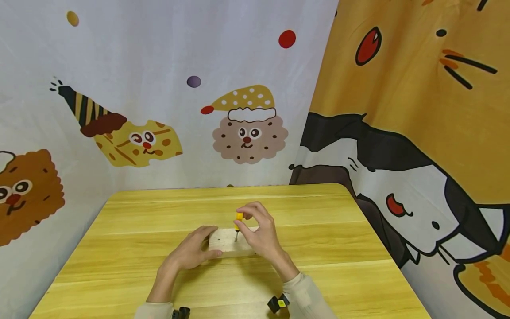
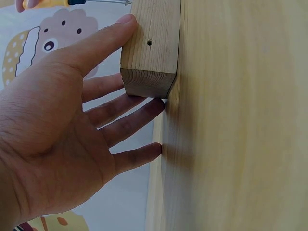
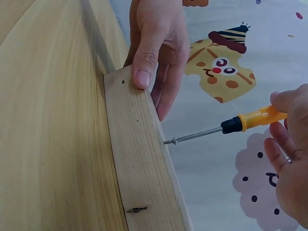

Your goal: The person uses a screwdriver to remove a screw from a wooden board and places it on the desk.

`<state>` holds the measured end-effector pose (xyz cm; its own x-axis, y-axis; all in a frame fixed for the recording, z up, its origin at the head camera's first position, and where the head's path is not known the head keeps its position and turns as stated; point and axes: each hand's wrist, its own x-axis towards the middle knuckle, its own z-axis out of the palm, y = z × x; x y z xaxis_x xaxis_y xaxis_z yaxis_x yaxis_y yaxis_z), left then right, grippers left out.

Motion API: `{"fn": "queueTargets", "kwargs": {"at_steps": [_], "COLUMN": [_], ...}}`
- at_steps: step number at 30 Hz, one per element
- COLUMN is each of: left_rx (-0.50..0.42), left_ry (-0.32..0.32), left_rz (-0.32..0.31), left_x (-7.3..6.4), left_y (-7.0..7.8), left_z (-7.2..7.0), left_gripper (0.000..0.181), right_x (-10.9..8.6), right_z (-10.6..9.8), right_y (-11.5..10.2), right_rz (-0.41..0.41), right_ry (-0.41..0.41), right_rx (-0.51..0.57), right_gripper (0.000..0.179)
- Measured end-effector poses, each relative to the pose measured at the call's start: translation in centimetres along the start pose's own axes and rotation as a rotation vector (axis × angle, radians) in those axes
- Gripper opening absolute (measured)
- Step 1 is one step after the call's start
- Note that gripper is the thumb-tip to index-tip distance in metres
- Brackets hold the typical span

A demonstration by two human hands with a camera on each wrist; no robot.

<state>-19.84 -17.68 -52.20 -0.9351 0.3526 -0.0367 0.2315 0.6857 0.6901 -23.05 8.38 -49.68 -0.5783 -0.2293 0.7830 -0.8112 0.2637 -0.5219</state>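
Observation:
A pale wooden block (image 1: 225,243) lies flat on the table, its grain showing on top. My left hand (image 1: 190,249) grips its left end, the thumb along the near edge and the fingers on the far side. In my right hand (image 1: 263,235) is a screwdriver with a yellow handle (image 3: 262,118) and black collar, pinched between thumb and fingers. Its thin metal shaft points down at the block, and the tip meets a small screw (image 3: 170,141) standing partly out of the wood. A small dark hole (image 2: 149,43) shows near the block's left end.
The yellow wood-grain table (image 1: 151,212) extends around the block on all sides. Behind it hangs a white curtain (image 1: 159,57) with cartoon prints, and an orange patterned one (image 1: 398,88) is on the right. A dark knot (image 3: 137,210) marks the block's top.

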Motion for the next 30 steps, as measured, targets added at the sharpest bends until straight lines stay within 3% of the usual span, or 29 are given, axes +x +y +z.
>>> {"fn": "queueTargets", "kwargs": {"at_steps": [23,30], "left_rx": [0.012,0.008], "left_ry": [0.009,0.004], "left_rz": [0.004,-0.003], "left_x": [0.13,0.06], "left_y": [0.04,0.04], "left_z": [0.0,0.03], "left_gripper": [0.086,0.087], "right_x": [0.16,0.12], "right_z": [-0.1,-0.06], "right_y": [-0.07,-0.05], "right_rz": [-0.006,-0.01], "right_ry": [-0.025,-0.01], "right_rx": [0.052,0.023], "right_gripper": [0.033,0.031]}}
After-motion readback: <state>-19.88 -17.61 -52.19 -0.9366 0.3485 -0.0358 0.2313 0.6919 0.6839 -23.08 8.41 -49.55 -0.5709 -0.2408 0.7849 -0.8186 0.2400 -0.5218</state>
